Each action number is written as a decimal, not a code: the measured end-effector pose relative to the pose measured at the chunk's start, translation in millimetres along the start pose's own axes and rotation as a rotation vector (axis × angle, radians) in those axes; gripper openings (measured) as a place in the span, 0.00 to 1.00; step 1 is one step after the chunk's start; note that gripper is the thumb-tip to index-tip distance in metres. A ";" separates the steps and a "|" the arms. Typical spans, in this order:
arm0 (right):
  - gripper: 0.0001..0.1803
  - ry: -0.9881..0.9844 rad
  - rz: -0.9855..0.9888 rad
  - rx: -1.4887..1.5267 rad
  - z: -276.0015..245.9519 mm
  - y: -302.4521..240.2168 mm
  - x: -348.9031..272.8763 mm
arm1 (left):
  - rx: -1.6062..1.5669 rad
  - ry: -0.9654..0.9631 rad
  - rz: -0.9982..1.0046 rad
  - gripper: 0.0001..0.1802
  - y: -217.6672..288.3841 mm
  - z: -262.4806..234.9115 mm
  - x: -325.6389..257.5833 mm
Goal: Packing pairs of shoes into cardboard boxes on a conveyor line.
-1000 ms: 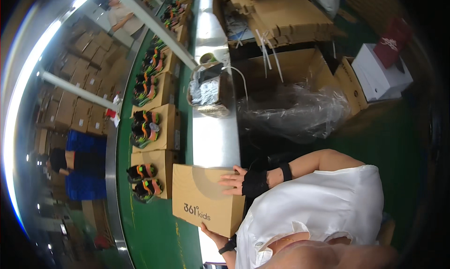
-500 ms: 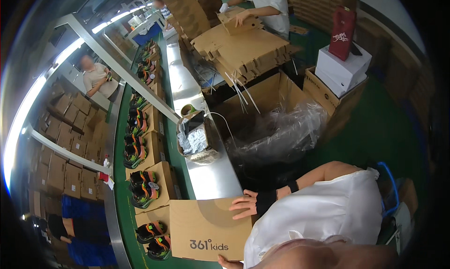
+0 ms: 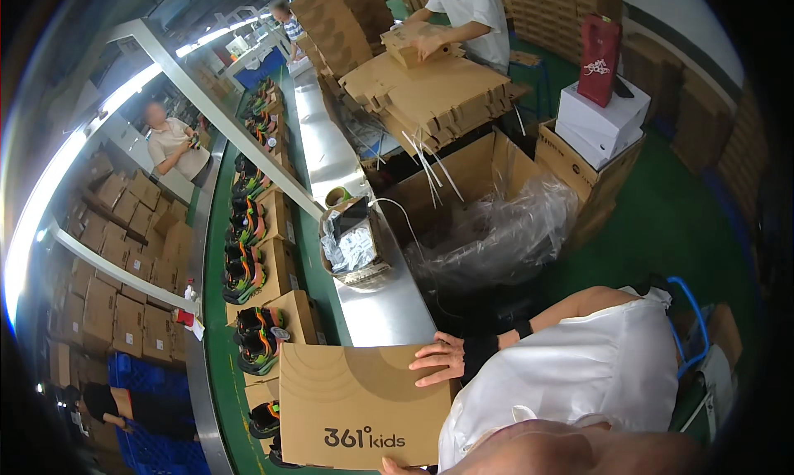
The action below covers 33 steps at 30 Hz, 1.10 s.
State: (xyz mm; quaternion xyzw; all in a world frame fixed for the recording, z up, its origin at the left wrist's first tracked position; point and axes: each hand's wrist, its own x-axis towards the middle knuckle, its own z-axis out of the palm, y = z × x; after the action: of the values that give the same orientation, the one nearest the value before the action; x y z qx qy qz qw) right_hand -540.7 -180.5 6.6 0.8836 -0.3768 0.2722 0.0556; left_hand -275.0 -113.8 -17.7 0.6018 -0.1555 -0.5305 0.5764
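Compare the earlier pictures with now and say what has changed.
The box has shifted left and hides more of the nearest shoes. The view has swung too, bringing more of a co-worker into sight. Nothing was newly grasped or let go: the right hand stays on the box's face, the left hand at its lower edge.

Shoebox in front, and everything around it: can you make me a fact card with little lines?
Front thing: tan cardboard shoebox, dark print
Right hand: fingers spread on the box, near its upper right corner
Left hand: at the lower edge, mostly out of view
Sneakers: black, orange and green, lined up on a green surface
Farther up: tape roll on a metal strip
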 end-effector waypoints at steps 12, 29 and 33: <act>0.26 0.522 -0.013 0.321 19.4 -30.1 72.5 | -0.098 0.356 0.360 0.35 25.4 -56.6 -28.8; 0.12 0.350 -0.288 0.751 167.2 -107.2 268.7 | -0.794 1.271 0.789 0.39 -49.0 -229.4 -331.3; 0.18 -0.270 -0.234 0.479 212.9 -147.2 319.0 | -0.558 1.423 0.659 0.37 -56.4 -255.5 -304.2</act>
State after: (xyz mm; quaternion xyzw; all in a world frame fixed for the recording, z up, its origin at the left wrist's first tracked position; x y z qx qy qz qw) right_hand -163.5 -343.4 9.1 0.9372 -0.2014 0.2253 -0.1739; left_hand -208.3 280.5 15.5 0.5522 0.2149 0.1538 0.7907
